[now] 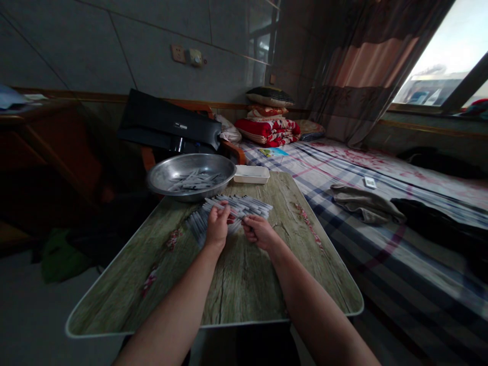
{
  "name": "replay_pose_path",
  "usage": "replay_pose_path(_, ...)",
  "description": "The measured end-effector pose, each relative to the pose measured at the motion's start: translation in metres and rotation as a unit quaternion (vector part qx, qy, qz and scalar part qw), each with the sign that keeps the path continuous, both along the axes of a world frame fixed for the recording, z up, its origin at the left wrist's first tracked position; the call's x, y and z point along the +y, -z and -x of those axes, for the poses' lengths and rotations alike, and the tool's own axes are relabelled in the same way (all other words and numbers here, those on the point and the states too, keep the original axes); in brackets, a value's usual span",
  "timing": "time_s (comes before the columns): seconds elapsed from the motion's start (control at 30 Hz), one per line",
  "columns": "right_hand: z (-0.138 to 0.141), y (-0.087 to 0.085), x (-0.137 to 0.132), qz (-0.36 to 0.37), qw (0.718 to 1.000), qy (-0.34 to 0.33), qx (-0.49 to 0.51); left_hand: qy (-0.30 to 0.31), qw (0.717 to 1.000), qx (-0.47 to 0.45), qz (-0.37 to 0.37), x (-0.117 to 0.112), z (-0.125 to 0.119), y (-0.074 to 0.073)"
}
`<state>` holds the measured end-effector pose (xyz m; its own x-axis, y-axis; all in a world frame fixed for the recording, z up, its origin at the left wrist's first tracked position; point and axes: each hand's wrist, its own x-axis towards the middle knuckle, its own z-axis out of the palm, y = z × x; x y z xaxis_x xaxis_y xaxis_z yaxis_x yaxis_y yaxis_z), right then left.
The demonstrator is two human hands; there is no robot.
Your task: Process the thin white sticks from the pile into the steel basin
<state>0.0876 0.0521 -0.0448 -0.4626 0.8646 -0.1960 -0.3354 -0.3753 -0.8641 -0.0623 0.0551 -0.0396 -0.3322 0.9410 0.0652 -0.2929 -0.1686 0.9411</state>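
Observation:
Several slim, translucent pens (251, 205) with dark ends lie in a pile on the wooden-topped table, just beyond my hands. My left hand (218, 223) is closed around one pen near the pile's left part. At that pen's right end, my right hand (257, 231) pinches with thumb and fingers; the exact part under the fingertips is too small to make out. More pens (196, 179) rest loosely inside a wide metal basin (156, 178) behind the pile. Beside the basin stands a shallow white tray (251, 175), its contents hard to see.
The table (244, 295) has a pale rim and rounded corners. A bed (328, 168) with a checked sheet adjoins its right side, bearing folded red bedding (267, 129) and a grey cloth (362, 203). A black case-like object (168, 122) leans behind the basin.

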Motion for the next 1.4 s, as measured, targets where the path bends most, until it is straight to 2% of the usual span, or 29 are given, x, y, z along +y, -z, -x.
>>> replay_pose_path(0.17, -0.005, 0.000, 0.003, 0.026, 0.999, -0.009, 0.019, -0.153, 0.983, -0.097, -0.043, 0.012, 0.021, -0.005)
replay_pose_path(0.27, -0.006, 0.002, 0.007, 0.059, 0.998, 0.031, 0.023, -0.199, 0.969, -0.138, -0.053, 0.015, 0.027, -0.009)
replay_pose_path(0.33, -0.006, 0.002, 0.008, 0.056, 0.996, 0.061, 0.037, -0.156, 0.979, -0.125, -0.044, 0.012, 0.023, -0.011)
replay_pose_path(0.4, -0.005, 0.001, 0.007, 0.027, 0.996, 0.071, 0.056, -0.047, 0.994, -0.098, -0.024, 0.005, 0.012, -0.010)
replay_pose_path(0.47, -0.003, 0.000, 0.004, -0.002, 0.996, 0.066, 0.063, 0.074, 0.995, -0.067, 0.003, -0.002, -0.002, -0.007)
replay_pose_path(0.53, -0.001, -0.002, 0.000, -0.015, 0.997, 0.053, 0.053, 0.142, 0.989, -0.039, 0.020, -0.007, -0.014, -0.002)
replay_pose_path(0.57, 0.000, -0.002, -0.002, -0.018, 0.998, 0.045, 0.045, 0.149, 0.988, -0.031, 0.023, -0.009, -0.018, 0.000)
replay_pose_path(0.63, 0.000, -0.003, -0.003, -0.016, 0.999, 0.028, 0.034, 0.125, 0.991, -0.037, 0.024, -0.009, -0.021, 0.003)
replay_pose_path(0.73, -0.002, -0.002, 0.001, 0.013, 0.999, 0.037, 0.029, 0.097, 0.989, -0.110, 0.026, -0.004, -0.014, 0.005)
replay_pose_path(0.8, -0.005, -0.002, 0.006, 0.037, 0.995, 0.088, 0.035, 0.127, 0.973, -0.180, 0.064, -0.003, -0.008, 0.004)
replay_pose_path(0.93, -0.010, -0.003, 0.013, 0.073, 0.975, 0.188, 0.088, 0.214, 0.922, -0.278, 0.167, -0.006, -0.006, 0.003)
replay_pose_path(1.03, -0.011, -0.004, 0.015, 0.091, 0.963, 0.206, 0.145, 0.276, 0.896, -0.296, 0.181, -0.011, -0.014, 0.005)
replay_pose_path(1.13, -0.010, -0.004, 0.014, 0.098, 0.950, 0.231, 0.187, 0.313, 0.882, -0.304, 0.178, -0.014, -0.022, 0.008)
replay_pose_path(1.27, -0.005, -0.001, 0.013, 0.071, 0.935, 0.283, 0.203, 0.318, 0.860, -0.339, 0.211, -0.012, -0.025, 0.014)
replay_pose_path(1.4, 0.006, 0.002, 0.010, -0.015, 0.942, 0.301, 0.148, 0.298, 0.848, -0.361, 0.250, -0.011, -0.025, 0.020)
